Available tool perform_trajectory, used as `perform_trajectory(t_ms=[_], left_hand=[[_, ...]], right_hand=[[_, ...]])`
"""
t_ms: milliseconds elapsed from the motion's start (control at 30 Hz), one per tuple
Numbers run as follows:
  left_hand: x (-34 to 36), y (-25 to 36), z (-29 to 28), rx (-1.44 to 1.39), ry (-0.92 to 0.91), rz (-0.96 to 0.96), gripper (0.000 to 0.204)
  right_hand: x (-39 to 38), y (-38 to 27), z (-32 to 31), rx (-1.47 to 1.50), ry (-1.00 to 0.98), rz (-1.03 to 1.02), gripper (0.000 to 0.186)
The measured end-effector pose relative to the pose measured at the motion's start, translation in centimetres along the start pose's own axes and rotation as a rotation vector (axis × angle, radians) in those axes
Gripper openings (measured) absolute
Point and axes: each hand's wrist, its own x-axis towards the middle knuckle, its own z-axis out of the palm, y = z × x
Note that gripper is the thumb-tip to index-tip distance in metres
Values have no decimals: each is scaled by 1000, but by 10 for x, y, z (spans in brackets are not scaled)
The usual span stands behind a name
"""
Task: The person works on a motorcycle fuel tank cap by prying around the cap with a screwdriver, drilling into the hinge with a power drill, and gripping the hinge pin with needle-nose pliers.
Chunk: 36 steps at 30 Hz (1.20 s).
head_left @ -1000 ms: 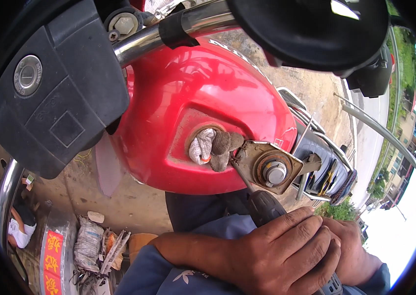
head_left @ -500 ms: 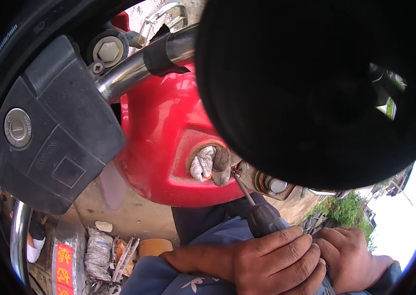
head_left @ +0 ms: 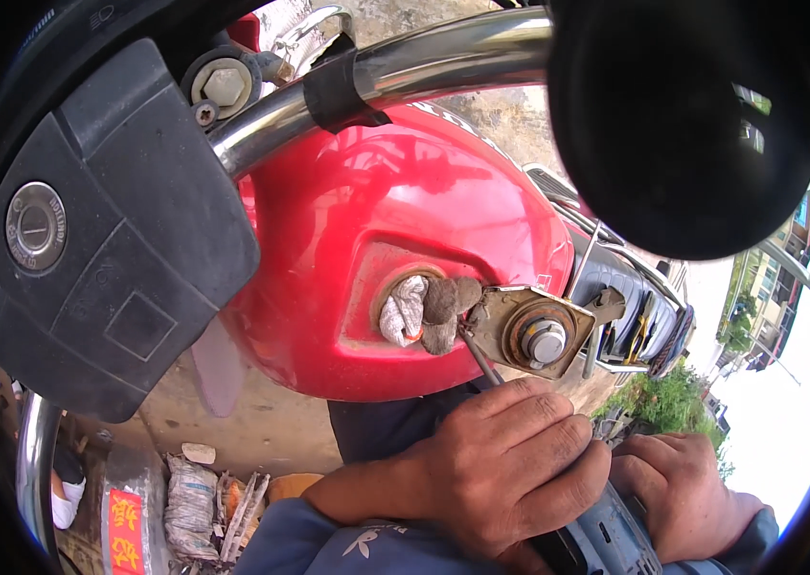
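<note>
The person's left hand [head_left: 520, 470], near and central, is wrapped around a blue-and-black power tool [head_left: 611, 537], covering its front. The right hand [head_left: 678, 494] is curled against the tool's right side; its palm is hidden, so what it grips cannot be told. The tool's thin metal shaft [head_left: 485, 362] points far and left, its tip beside a metal fuel cap [head_left: 546, 342] lying open beyond the hands. Left of the cap, grey and white cloths [head_left: 439, 309] plug the filler opening [head_left: 384, 289] of a red motorcycle fuel tank [head_left: 414, 192].
</note>
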Motion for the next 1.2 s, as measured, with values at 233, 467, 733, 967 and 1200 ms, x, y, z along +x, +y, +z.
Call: perform_trajectory(t_ms=[233, 467, 733, 967, 1200], left_hand=[[14, -12, 7, -108, 112, 74, 46], [10, -15, 11, -51, 152, 95, 40], [0, -16, 21, 27, 234, 103, 36], [-3, -16, 23, 39, 257, 123, 29], [-6, -19, 27, 61, 293, 134, 24]], right_hand=[[-6, -12, -12, 74, 72, 30, 30], [-1, -8, -13, 75, 87, -12, 31], [1, -2, -12, 65, 85, -46, 32], [2, -4, -16, 22, 86, -71, 30], [4, 0, -19, 24, 63, -89, 28]])
